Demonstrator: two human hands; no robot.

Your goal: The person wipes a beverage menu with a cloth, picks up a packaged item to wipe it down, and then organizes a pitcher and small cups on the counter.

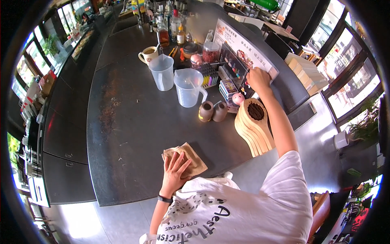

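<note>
My left hand point(176, 171) lies with spread fingers on a folded tan cloth point(195, 160), which rests on the dark countertop point(146, 128) near its front edge. At the right, my right hand point(259, 80) is closed at the lower end of a white printed board point(233, 42) and a dark display panel point(233, 61); what its fingers hold cannot be seen. Beneath that forearm is a stack of wooden paddle-shaped boards point(254, 131) with a dark-filled round dish on top. Beside the stack are a pink pig figure point(238, 98) and small stacked boxes point(228, 88).
Two translucent measuring jugs point(161, 73) point(187, 88) stand mid-counter, with two small brown jars point(206, 111) point(220, 111) nearer me. A mug with a spoon point(149, 55), a jar of red pieces point(210, 52) and several bottles point(163, 32) stand farther back.
</note>
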